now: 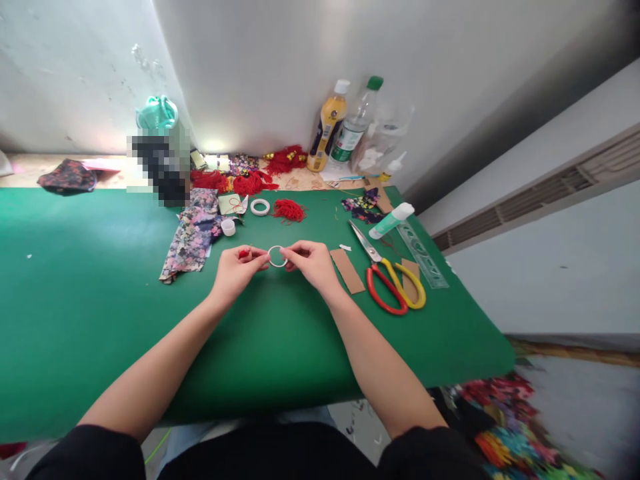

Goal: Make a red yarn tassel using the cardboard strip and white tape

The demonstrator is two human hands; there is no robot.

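Note:
A thin white ring [271, 249] is held up between my two hands, over the green table top. My left hand [237, 270] pinches its left side with thumb and fingers. A small red thing [244, 253], too small to name, shows at the left fingers. On the right side of the ring, the thumb and fingers of my right hand [315, 263] are closed. Beyond the hands lie a roll of white tape [254, 212], a bundle of red thread [290, 211] and a small white cap [228, 228]. A cardboard strip [349, 272] is nearest to my right hand.
Scissors [385, 277], a glue stick [391, 221] and a clear ruler [425, 257] lie on the right. Floral fabric [187, 237] lies left of my hands. Red tassels [285, 160], a yellow drink bottle [327, 130] and a green-capped bottle [350, 137] stand along the wall.

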